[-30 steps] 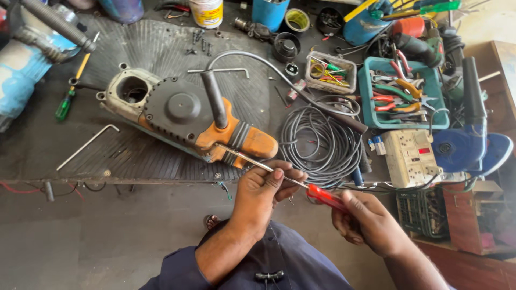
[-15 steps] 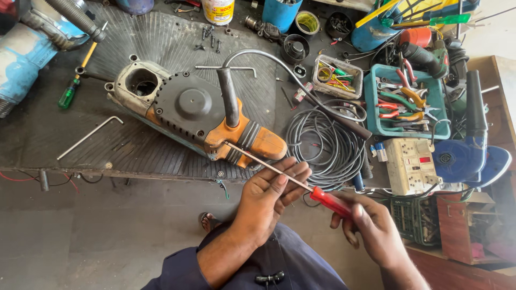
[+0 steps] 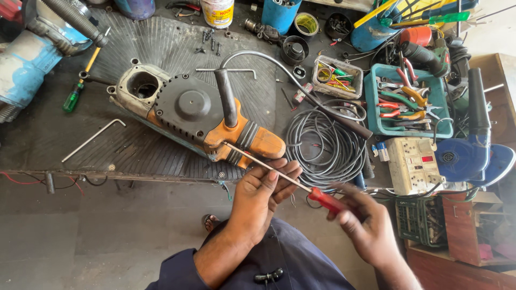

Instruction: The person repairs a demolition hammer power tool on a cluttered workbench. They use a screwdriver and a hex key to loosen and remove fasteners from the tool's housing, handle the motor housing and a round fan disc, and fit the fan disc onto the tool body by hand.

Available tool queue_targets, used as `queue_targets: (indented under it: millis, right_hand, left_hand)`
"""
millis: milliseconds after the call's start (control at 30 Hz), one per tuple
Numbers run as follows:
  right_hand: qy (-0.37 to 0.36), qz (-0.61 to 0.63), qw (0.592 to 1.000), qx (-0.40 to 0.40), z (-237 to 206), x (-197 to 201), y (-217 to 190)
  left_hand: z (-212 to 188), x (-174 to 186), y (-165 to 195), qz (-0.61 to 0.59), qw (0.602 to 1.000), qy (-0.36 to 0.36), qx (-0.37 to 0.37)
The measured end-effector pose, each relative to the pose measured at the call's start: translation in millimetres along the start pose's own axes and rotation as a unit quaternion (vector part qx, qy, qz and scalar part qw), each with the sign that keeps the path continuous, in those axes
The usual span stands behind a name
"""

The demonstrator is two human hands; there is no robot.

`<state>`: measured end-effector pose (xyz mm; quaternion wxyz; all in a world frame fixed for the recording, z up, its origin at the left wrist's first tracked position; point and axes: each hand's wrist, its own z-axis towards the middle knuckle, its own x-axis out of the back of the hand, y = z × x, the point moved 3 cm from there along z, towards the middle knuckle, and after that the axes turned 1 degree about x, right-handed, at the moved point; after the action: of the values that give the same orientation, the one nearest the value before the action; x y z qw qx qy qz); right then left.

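Observation:
An orange and black power tool [image 3: 199, 115] lies on the ribbed rubber mat [image 3: 161, 48], its grey open end to the left. My right hand [image 3: 365, 225] grips the red handle of a long screwdriver [image 3: 285, 177]. The screwdriver's tip rests on the tool's orange rear grip. My left hand [image 3: 263, 196] steadies the metal shaft with its fingers, just below the tool's orange end.
A coil of grey cable [image 3: 325, 145] lies right of the tool. A teal tray of pliers [image 3: 406, 102], a white socket box [image 3: 411, 164] and a blue blower [image 3: 473, 145] stand at the right. An L-shaped hex key [image 3: 91, 139] and a green screwdriver [image 3: 75, 91] lie left.
The view has shifted slightly, so the tool sits lower and nearer. Both hands stay on the screwdriver, its tip still at the tool's orange grip.

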<state>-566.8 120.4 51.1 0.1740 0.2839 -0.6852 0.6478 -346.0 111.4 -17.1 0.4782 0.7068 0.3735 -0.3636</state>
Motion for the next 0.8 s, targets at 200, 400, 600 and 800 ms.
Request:
queue_targets:
  millis: [200, 400, 600, 800]
  right_hand:
    - [0.07, -0.166, 0.958, 0.224, -1, -7, -32]
    - [-0.04, -0.151, 0.974, 0.166, 18, -7, -57]
    - [-0.306, 0.058, 0.944, -0.11, 47, -12, -45]
    - [-0.371, -0.015, 0.924, -0.091, 66, -18, -54]
  left_hand:
    - [5, 4, -4, 0.046, 0.999, 0.023, 0.005]
    - [5, 7, -9, 0.059, 0.997, 0.053, -0.018]
    - [-1, 8, -13, -0.026, 0.999, -0.019, 0.0]
    - [8, 14, -23, 0.004, 0.996, 0.019, -0.083]
